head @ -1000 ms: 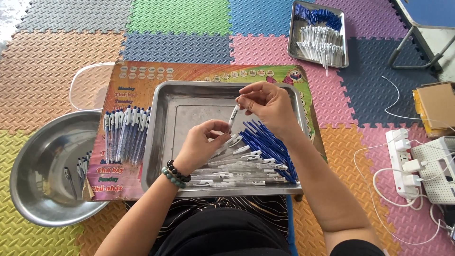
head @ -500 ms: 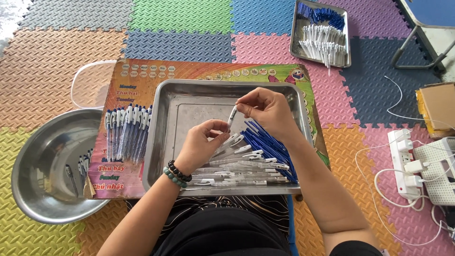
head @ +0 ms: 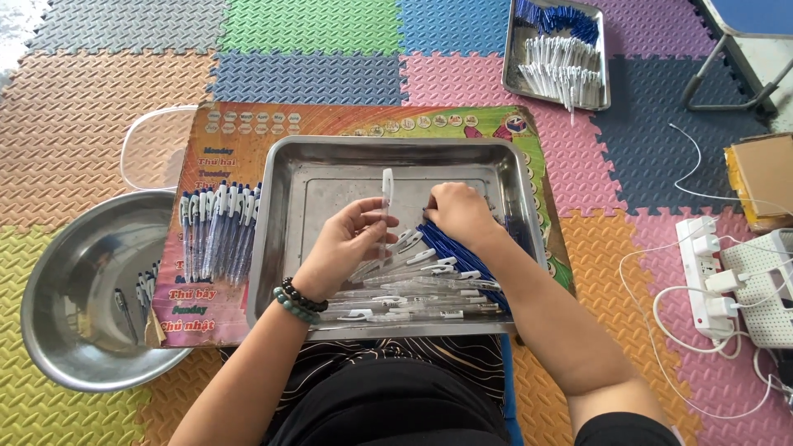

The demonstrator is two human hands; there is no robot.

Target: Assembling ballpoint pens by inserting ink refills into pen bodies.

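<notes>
Soft, even daylight fills the floor, brightest at the top left corner, where the foam mats (head: 25, 33) wash out almost white. The steel tray (head: 330, 177) and the round metal bowl (head: 74, 272) throw back dull grey glare rather than sharp highlights, and the shadows under the left hand (head: 347, 244) and right hand (head: 458, 213) are faint and short. Everything looks crisp in the middle, with slight bending of the mat lines toward the edges.

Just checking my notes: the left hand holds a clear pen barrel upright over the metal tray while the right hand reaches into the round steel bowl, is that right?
Not quite. The head view shows the right hand on the blue refills inside the metal tray, not in the round steel bowl. The left hand does hold the clear pen barrel upright over the tray.
</notes>
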